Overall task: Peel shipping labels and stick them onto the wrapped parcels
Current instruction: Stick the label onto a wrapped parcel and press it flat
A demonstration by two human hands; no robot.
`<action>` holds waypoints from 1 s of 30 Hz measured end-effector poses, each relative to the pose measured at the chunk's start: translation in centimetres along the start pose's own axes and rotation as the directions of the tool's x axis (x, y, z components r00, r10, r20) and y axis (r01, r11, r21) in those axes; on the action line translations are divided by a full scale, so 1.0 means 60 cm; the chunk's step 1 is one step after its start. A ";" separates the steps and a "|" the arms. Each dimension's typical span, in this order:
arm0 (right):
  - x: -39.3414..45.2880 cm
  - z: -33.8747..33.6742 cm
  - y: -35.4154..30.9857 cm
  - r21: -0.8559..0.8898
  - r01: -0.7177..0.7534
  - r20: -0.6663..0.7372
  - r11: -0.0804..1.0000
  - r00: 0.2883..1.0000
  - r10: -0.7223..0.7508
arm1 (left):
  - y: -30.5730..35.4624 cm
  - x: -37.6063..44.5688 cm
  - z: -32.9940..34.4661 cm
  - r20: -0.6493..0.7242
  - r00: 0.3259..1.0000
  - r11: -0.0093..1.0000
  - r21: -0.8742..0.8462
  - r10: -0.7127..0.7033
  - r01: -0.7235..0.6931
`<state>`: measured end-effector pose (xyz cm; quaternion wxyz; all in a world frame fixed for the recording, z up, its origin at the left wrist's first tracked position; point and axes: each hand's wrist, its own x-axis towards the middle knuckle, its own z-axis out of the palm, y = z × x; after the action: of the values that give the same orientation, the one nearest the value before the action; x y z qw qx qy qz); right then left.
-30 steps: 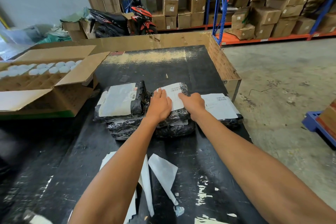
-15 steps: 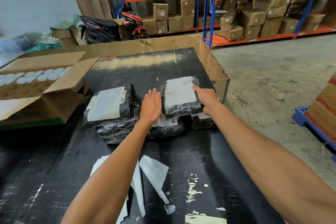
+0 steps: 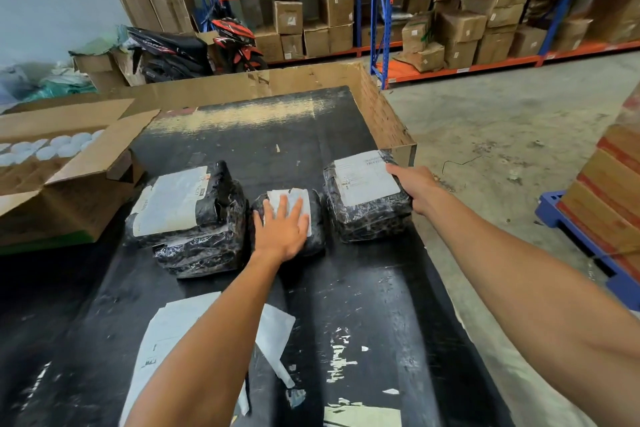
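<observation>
Black-wrapped parcels with white shipping labels lie on the black table (image 3: 311, 135). My right hand (image 3: 417, 189) grips the right edge of a labelled parcel (image 3: 367, 198) at the table's right side. My left hand (image 3: 282, 230) presses flat, fingers spread, on the white label of a smaller middle parcel (image 3: 313, 232). A two-high stack of labelled parcels (image 3: 187, 215) sits to the left. White label backing sheets (image 3: 166, 333) lie on the table near me, partly under my left forearm.
An open cardboard box (image 3: 69, 163) with white round lids stands at the left. A cardboard wall (image 3: 384, 114) edges the table's back and right. Orange and blue shelving (image 3: 450, 10) with cartons and a motorbike (image 3: 194, 48) are behind. A blue pallet (image 3: 585, 253) with boxes is at the right.
My right hand carried the top labelled parcel off the pile to the right and set it by the table's edge. My left hand moved onto the label of the parcel beneath.
</observation>
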<state>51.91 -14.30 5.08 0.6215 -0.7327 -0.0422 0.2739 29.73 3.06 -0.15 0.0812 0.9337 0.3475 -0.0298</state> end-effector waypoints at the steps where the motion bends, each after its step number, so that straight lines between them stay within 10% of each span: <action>1: 0.005 0.004 0.000 -0.029 0.006 0.008 1.000 1.000 -0.006 | 0.000 0.000 0.000 -0.003 1.000 1.000 0.004 -0.001 0.001; 15: -0.034 0.011 -0.005 -0.580 0.253 0.110 0.775 0.966 -0.233 | 0.001 -0.016 -0.017 -0.106 0.994 0.983 -0.180 -0.003 -0.016; 22: -0.152 0.069 0.025 -0.591 0.624 0.187 0.511 0.722 -0.666 | -0.007 -0.129 -0.016 -0.416 0.909 0.851 -0.477 0.004 -0.222; 30: -0.310 0.192 0.158 -0.312 0.564 0.574 0.765 0.754 -0.321 | -0.147 -0.280 0.015 -0.312 0.921 0.874 -0.483 -0.232 0.057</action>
<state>28.28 -13.67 1.81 0.4426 -0.7332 -0.4397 0.2704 11.26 -1.36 -0.32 0.2348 0.8471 0.4232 0.2197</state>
